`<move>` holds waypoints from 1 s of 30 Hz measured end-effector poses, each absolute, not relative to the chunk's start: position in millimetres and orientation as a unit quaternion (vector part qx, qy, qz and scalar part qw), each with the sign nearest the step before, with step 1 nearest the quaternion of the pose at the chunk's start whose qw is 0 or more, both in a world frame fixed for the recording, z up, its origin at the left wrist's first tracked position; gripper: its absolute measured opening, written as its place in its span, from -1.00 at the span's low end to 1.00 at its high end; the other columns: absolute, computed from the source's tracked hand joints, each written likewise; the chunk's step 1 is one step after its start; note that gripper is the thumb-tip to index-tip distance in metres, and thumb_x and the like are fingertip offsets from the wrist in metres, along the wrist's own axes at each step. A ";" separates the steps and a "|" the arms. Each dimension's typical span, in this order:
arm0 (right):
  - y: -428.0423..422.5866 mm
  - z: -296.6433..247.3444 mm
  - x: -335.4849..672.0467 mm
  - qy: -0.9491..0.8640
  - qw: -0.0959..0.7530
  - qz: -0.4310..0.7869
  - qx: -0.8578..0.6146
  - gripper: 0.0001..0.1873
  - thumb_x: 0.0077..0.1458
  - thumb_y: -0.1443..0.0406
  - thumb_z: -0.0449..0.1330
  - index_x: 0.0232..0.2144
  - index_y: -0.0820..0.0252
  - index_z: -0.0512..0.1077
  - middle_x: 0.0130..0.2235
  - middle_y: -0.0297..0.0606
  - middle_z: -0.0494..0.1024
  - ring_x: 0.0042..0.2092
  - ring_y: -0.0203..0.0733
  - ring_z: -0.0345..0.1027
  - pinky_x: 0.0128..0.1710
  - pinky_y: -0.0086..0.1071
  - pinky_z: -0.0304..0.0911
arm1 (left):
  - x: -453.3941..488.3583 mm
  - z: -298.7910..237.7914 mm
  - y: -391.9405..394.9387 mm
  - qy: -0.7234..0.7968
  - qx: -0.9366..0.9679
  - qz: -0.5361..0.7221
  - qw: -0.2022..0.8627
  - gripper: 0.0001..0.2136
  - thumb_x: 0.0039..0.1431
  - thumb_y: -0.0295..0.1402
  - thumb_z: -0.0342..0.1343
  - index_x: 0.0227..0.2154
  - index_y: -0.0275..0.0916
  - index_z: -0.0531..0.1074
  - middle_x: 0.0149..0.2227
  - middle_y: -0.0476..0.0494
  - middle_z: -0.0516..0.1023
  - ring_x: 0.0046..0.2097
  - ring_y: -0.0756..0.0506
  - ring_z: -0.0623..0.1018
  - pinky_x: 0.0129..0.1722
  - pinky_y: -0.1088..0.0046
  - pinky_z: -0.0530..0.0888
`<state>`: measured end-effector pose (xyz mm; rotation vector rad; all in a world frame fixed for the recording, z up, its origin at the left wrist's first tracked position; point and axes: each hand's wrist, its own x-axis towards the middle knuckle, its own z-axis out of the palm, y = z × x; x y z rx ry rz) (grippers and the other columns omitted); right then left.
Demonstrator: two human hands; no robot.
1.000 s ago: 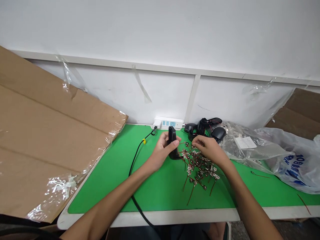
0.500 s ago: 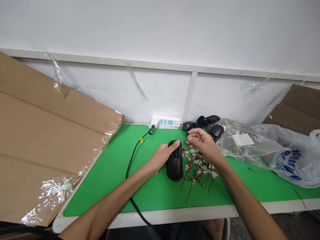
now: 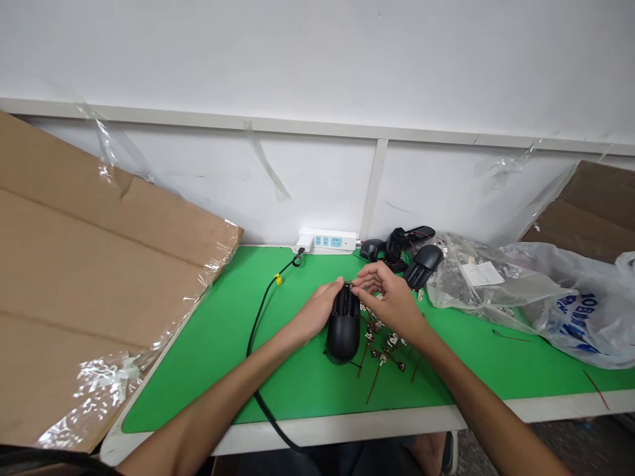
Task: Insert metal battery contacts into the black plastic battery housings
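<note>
A black mouse-shaped shell (image 3: 343,327) lies on the green mat (image 3: 238,330) in the middle of the table. My left hand (image 3: 317,311) grips its left side, fingers curled round the far end. My right hand (image 3: 389,297) pinches a small metal contact part (image 3: 348,285) and holds it at the shell's far end, over the ribbed compartment. A heap of small metal contacts with reddish-brown wires (image 3: 384,344) lies just right of the shell, partly under my right wrist.
More black shells (image 3: 407,248) sit by the white power strip (image 3: 327,240) at the wall. A black cable (image 3: 260,317) runs off the front edge. Clear and white plastic bags (image 3: 526,291) lie at right, taped cardboard sheets (image 3: 99,264) at left and far right.
The shell went from upright in my left hand to lying flat on the mat. My right hand lifted from the heap with a small part and moved left to the shell's far end.
</note>
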<state>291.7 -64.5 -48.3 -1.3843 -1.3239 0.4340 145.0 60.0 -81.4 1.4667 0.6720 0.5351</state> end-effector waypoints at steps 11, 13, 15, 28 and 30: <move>-62.3 -54.9 282.9 -0.594 0.504 0.080 -0.622 -0.91 0.32 0.24 0.19 -0.13 0.03 0.45 -0.14 -0.25 0.63 -0.14 -0.09 0.54 -0.08 -0.19 0.42 | 146.5 -84.7 60.4 0.276 0.654 0.222 0.669 -0.51 0.25 0.15 0.13 -0.27 -0.26 0.59 -0.36 -0.07 0.53 -0.24 -0.14 0.42 -0.21 0.36 0.32; -61.9 -55.9 281.2 -0.589 0.508 0.082 -0.623 -0.91 0.32 0.24 0.19 -0.13 0.02 0.45 -0.14 -0.25 0.63 -0.14 -0.07 0.54 -0.07 -0.18 0.42 | 147.0 -82.8 58.9 0.272 0.653 0.217 0.672 -0.50 0.25 0.15 0.13 -0.28 -0.26 0.59 -0.38 -0.06 0.52 -0.26 -0.14 0.41 -0.24 0.37 0.31; -61.0 -57.2 280.1 -0.588 0.509 0.078 -0.623 -0.90 0.32 0.25 0.19 -0.12 0.02 0.45 -0.14 -0.24 0.63 -0.13 -0.06 0.53 -0.06 -0.17 0.41 | 147.8 -80.2 56.3 0.252 0.651 0.212 0.684 -0.51 0.25 0.14 0.13 -0.28 -0.26 0.59 -0.36 -0.08 0.54 -0.26 -0.13 0.42 -0.23 0.37 0.31; -64.9 -48.7 295.0 -0.543 0.513 0.100 -0.657 -0.83 0.34 0.22 0.07 -0.14 0.09 0.45 -0.12 -0.21 0.52 -0.06 -0.07 0.41 -0.07 -0.23 0.28 | 148.4 -67.9 48.1 0.234 0.640 0.268 0.681 -0.66 0.30 -0.01 0.12 -0.17 -0.21 0.48 -0.31 -0.01 0.47 -0.27 -0.08 0.43 -0.23 0.43 0.35; -64.7 -48.9 297.0 -0.553 0.483 0.117 -0.669 -0.81 0.35 0.23 0.02 -0.22 0.09 0.43 -0.18 -0.24 0.51 -0.10 -0.08 0.39 -0.07 -0.23 0.24 | 147.9 -67.0 47.5 0.226 0.647 0.270 0.676 -0.67 0.32 -0.02 0.10 -0.16 -0.21 0.47 -0.31 -0.01 0.46 -0.26 -0.08 0.42 -0.23 0.43 0.35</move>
